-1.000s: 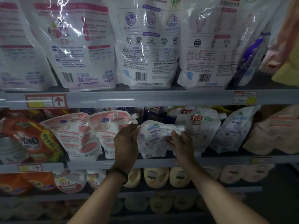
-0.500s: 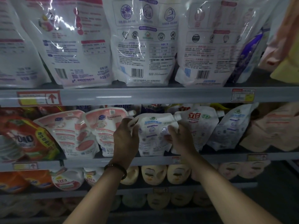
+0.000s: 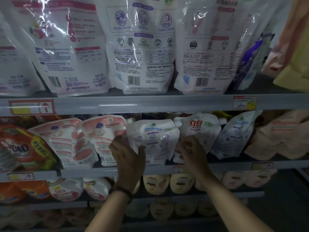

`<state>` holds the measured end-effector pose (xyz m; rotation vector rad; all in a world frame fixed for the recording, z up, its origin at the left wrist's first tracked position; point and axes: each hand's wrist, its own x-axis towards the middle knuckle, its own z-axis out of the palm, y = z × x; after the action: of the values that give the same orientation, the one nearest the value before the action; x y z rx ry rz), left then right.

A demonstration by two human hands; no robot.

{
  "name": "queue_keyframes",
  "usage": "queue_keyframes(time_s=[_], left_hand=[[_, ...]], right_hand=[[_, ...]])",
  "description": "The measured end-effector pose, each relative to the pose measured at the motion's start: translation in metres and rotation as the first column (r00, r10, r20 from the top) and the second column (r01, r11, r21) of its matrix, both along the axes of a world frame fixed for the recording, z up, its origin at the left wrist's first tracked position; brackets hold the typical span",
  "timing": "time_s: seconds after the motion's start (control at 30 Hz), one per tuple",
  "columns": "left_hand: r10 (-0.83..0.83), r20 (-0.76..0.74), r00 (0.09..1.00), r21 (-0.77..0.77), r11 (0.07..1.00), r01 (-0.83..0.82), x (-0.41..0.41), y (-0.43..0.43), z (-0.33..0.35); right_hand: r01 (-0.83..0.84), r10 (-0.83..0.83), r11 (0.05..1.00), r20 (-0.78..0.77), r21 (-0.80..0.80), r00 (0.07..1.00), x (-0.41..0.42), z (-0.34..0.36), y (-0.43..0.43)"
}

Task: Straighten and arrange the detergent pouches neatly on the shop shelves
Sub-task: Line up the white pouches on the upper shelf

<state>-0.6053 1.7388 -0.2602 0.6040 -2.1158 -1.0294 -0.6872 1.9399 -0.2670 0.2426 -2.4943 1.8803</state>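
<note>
White spouted pouch (image 3: 153,141) stands upright on the middle shelf (image 3: 80,172), between a pink pouch (image 3: 103,139) and a red-logo pouch (image 3: 198,131). Left grip (image 3: 128,154) is clamped on its left edge, thumb across the front. Right grip (image 3: 192,152) is apart, fingers spread against the right edge. Likely soft, liquid-heavy at the base, with slippery glossy film: best held low by both side seams, not the spout.

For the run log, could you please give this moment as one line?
step: straightening | left hand: grips white pouch, left edge | right hand: touches its right edge | pouch: upright on middle shelf
</note>
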Motion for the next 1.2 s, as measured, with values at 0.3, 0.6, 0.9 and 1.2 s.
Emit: queue_keyframes(time_s=[0.3, 0.6, 0.9, 1.2], left_hand=[[-0.198, 0.064, 0.978, 0.13, 0.973, 0.188, -0.001, 0.05, -0.02], [-0.467, 0.137, 0.874, 0.034, 0.884, 0.467, -0.022, 0.107, -0.003], [-0.52, 0.082, 0.85, -0.18, 0.832, 0.526, -0.082, 0.139, 0.049], [-0.432, 0.129, 0.892, -0.295, 0.843, 0.451, -0.101, 0.142, 0.044]], right_hand=[[0.169, -0.169, 0.984, -0.007, -0.053, 0.986, 0.0, -0.014, 0.05], [0.298, -0.284, 0.955, -0.264, 0.011, 0.922, -0.011, 0.008, 0.096], [0.292, -0.297, 0.952, -0.04, -0.097, 0.954, -0.009, 0.012, 0.103], [0.267, -0.272, 0.96, -0.053, -0.086, 0.961, -0.021, 0.005, 0.111]])
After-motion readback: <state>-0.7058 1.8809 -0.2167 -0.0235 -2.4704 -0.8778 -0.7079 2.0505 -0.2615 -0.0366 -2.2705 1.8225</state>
